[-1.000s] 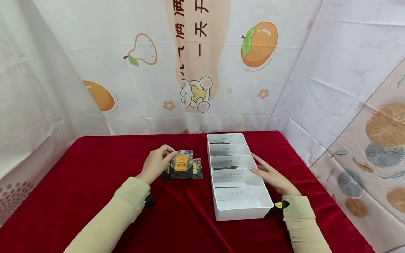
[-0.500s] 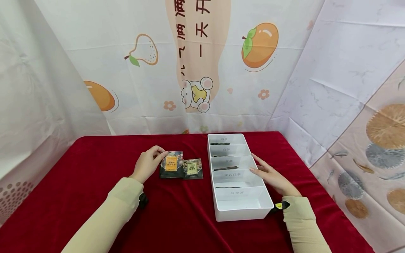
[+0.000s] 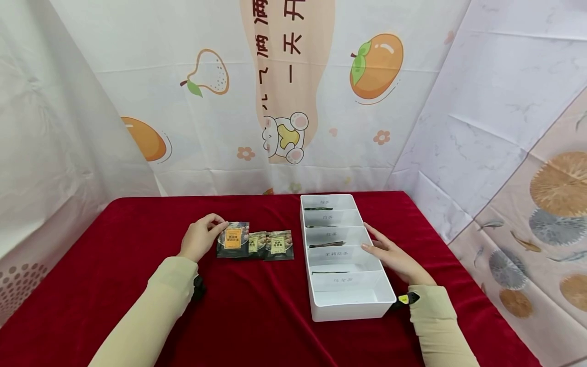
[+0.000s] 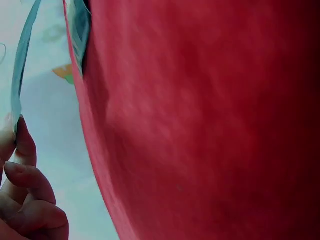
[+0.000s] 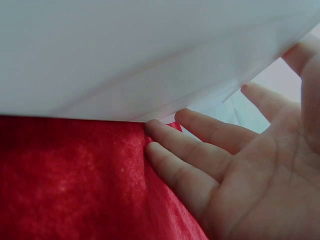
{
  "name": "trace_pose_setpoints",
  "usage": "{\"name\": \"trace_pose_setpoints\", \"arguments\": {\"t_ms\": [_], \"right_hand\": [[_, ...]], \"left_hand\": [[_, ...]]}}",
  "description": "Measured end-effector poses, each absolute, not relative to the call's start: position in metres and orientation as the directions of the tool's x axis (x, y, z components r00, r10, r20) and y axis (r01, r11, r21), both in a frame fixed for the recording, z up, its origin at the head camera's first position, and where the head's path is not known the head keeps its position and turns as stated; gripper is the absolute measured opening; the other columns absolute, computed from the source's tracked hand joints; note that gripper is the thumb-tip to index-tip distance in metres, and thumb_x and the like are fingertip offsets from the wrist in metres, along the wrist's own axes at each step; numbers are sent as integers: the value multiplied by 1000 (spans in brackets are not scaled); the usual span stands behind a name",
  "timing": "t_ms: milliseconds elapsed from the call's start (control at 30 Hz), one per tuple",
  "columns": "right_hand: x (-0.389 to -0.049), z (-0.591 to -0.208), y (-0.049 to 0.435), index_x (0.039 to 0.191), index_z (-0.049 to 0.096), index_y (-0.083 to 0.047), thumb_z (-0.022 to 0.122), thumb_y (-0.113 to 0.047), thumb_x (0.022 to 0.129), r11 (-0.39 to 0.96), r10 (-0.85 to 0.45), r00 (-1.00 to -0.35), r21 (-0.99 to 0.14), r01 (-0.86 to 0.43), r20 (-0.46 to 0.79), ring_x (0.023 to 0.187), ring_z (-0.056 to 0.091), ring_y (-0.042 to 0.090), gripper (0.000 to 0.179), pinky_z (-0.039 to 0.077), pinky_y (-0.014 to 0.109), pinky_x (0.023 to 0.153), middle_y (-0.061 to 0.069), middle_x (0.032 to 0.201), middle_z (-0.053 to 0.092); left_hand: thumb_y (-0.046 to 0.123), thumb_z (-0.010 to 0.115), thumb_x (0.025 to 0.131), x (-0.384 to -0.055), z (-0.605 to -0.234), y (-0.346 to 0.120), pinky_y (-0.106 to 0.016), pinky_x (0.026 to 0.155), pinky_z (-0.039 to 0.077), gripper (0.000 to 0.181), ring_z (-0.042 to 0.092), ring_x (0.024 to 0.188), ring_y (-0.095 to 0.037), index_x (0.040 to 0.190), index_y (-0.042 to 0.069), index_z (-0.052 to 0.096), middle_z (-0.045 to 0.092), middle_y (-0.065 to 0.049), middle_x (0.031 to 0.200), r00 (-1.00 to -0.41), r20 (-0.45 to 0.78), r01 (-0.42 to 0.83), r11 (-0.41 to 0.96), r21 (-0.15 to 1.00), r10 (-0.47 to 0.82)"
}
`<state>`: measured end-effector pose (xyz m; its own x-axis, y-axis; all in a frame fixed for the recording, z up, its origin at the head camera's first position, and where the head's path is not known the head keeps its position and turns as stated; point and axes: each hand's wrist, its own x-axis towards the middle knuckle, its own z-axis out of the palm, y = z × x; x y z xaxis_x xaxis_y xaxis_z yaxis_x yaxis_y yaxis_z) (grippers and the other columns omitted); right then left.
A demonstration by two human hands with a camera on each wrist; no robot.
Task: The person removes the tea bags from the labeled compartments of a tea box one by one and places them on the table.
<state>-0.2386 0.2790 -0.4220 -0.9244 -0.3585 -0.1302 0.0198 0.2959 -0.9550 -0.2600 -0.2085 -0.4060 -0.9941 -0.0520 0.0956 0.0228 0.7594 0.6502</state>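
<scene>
My left hand [image 3: 202,238] pinches a dark tea sachet [image 3: 233,240] with an orange label by its upper left corner, between thumb and fingers. Edge-on in the left wrist view, that sachet [image 4: 22,65] stands above the red cloth. Two dark sachets with pale green labels lie to its right: one [image 3: 258,243] is partly covered by the held one, the other [image 3: 278,245] shows its whole front. My right hand [image 3: 396,257] rests against the right side of a white divided box [image 3: 353,310], thumb over the rim. Its straight fingers [image 5: 210,130] touch the outer wall.
The box has several compartments in a row, with printed labels on the dividers. Thin dark packets [image 3: 326,244] stand in the farther ones, while the nearest shows a bare white floor. Red cloth [image 3: 257,316] covers the table; a printed curtain [image 3: 206,142] hangs behind it.
The left hand has moved left with the orange-labelled sachet, uncovering the two green-labelled ones. The right hand and the box have stayed put.
</scene>
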Motion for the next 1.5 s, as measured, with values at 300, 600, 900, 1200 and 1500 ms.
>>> {"name": "trace_pose_setpoints", "arguments": {"t_ms": [300,600,900,1200,1500], "right_hand": [[-239,-422,278,161,12,-24,57,-28,101,299,-358,-924,-954,22,-133,117,61,31,75,52,39,92,30,148,40],[-239,-423,278,161,12,-24,57,-28,101,298,-362,-922,-954,22,-135,117,62,31,75,52,40,92,31,147,41],[-239,-422,277,161,12,-24,57,-28,101,290,-368,-921,-957,18,-129,117,62,31,74,52,39,92,31,148,40],[-239,-422,278,161,12,-25,57,-28,101,292,-366,-921,-956,23,-134,117,62,30,74,52,39,92,30,149,40],[-239,-422,279,161,12,-24,57,-29,101,308,-356,-925,-951,19,-133,117,61,31,75,52,39,93,30,149,40]], "left_hand": [[38,58,100,-265,-414,-225,-30,58,38,27,50,71,-22,111,15,65,66,-14,99,-996,36,-37,780,625,-76],[37,55,101,-268,-415,-232,-31,62,41,33,54,77,-24,118,9,62,65,-17,103,-997,-48,-77,799,596,-61],[36,54,102,-268,-418,-236,-36,71,48,44,59,85,-25,128,1,59,64,-19,107,-995,-100,-75,798,598,-19],[39,57,100,-265,-410,-235,-35,71,52,52,65,82,-22,132,-2,56,67,-19,109,-991,-131,-96,788,608,-19],[41,55,99,-263,-396,-225,-43,71,49,47,62,96,-31,129,5,61,68,-18,113,-990,-101,-139,872,470,-104]]}}
